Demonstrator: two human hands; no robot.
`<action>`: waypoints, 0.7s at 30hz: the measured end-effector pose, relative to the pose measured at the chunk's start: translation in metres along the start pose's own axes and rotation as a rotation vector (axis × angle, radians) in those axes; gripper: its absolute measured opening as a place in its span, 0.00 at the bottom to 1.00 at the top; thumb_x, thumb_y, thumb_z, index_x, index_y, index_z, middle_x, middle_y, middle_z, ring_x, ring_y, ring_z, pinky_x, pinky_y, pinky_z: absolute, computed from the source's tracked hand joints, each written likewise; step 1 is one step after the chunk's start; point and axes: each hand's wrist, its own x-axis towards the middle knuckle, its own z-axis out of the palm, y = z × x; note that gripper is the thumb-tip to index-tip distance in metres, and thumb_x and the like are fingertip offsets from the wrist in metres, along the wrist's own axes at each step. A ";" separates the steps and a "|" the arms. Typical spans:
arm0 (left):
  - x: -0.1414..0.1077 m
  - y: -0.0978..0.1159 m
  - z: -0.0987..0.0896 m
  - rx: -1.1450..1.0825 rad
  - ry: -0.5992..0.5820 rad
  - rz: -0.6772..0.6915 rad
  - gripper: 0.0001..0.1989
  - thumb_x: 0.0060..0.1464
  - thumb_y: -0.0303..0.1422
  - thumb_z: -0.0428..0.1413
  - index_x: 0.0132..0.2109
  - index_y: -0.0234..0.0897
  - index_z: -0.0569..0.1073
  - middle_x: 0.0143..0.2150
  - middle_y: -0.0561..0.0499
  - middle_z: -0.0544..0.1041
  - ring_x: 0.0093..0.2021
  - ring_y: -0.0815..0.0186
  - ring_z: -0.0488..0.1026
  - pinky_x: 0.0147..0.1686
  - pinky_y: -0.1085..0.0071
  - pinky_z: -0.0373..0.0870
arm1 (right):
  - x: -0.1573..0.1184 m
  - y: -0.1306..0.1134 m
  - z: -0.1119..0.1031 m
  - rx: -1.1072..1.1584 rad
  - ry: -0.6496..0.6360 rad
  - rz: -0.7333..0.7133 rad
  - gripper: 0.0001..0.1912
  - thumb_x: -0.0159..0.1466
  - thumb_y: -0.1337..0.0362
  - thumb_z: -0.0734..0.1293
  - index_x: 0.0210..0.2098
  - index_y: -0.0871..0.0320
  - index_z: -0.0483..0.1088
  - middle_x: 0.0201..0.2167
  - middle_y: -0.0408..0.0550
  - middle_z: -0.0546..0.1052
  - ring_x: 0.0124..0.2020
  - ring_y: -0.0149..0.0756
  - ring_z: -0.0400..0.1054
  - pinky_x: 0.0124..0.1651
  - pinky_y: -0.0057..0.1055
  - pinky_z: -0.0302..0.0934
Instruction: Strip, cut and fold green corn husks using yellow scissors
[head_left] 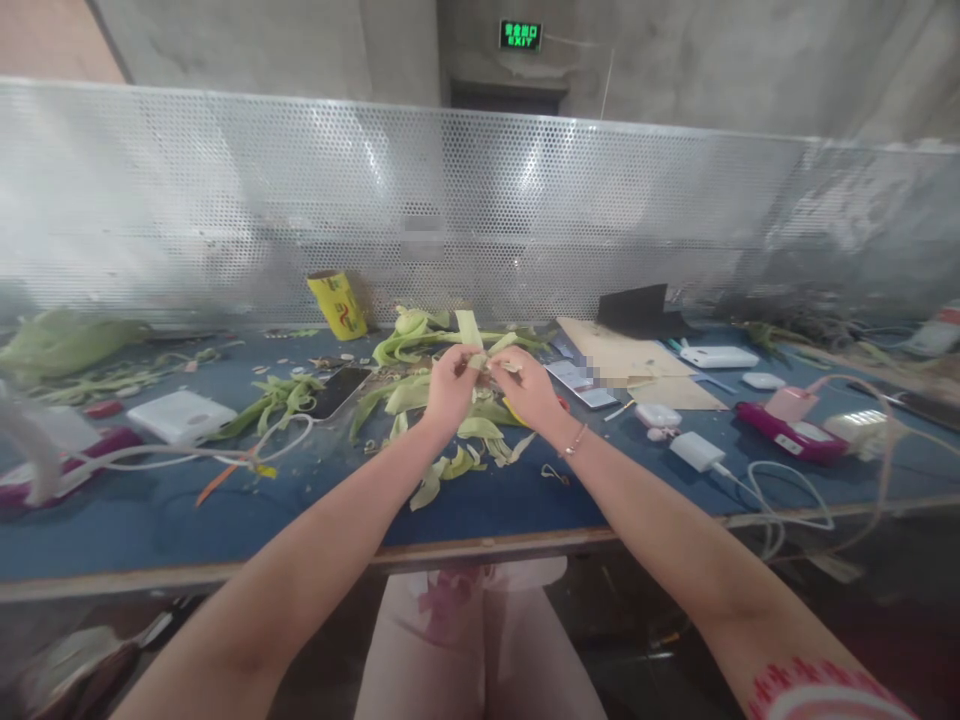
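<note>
Both hands meet over the middle of the blue table, fingertips almost touching. My left hand (451, 383) is closed on a pale green leaf strip (469, 328) that sticks up above the fingers. From the right, my right hand (527, 388) pinches the same leafy piece near its lower end; the fingers hide part of it. Beneath and behind the hands lie green leaves and stalks (409, 345). Loose pale leaf pieces (450, 465) are scattered nearer the front edge. A red and yellow object sits partly hidden beside my right hand.
Left of the hands are a phone (339, 392), a white box (181, 415) with cables and a yellow roll (337, 305). On the right lie cardboard (641, 362), a white charger (697, 452) and a magenta power strip (791, 437). A perforated metal screen (300, 200) stands behind.
</note>
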 end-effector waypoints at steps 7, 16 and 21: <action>-0.002 0.003 -0.006 0.383 -0.090 0.294 0.11 0.47 0.23 0.49 0.36 0.36 0.73 0.30 0.52 0.73 0.30 0.69 0.69 0.32 0.73 0.66 | -0.001 0.002 -0.002 0.073 0.081 0.168 0.08 0.58 0.58 0.65 0.33 0.56 0.67 0.30 0.44 0.73 0.28 0.32 0.68 0.34 0.30 0.62; -0.001 0.004 -0.009 0.564 -0.152 0.449 0.13 0.47 0.20 0.48 0.37 0.36 0.73 0.33 0.50 0.75 0.35 0.67 0.71 0.36 0.72 0.66 | 0.004 0.001 -0.023 -0.298 0.043 -0.235 0.08 0.61 0.59 0.64 0.30 0.56 0.70 0.36 0.50 0.72 0.42 0.39 0.65 0.49 0.39 0.58; -0.001 0.002 -0.009 0.546 -0.184 0.444 0.14 0.47 0.19 0.48 0.38 0.37 0.72 0.34 0.50 0.75 0.35 0.68 0.70 0.36 0.72 0.67 | 0.007 0.005 -0.024 -0.153 -0.013 -0.166 0.08 0.61 0.59 0.63 0.29 0.56 0.68 0.34 0.48 0.73 0.40 0.37 0.67 0.46 0.36 0.60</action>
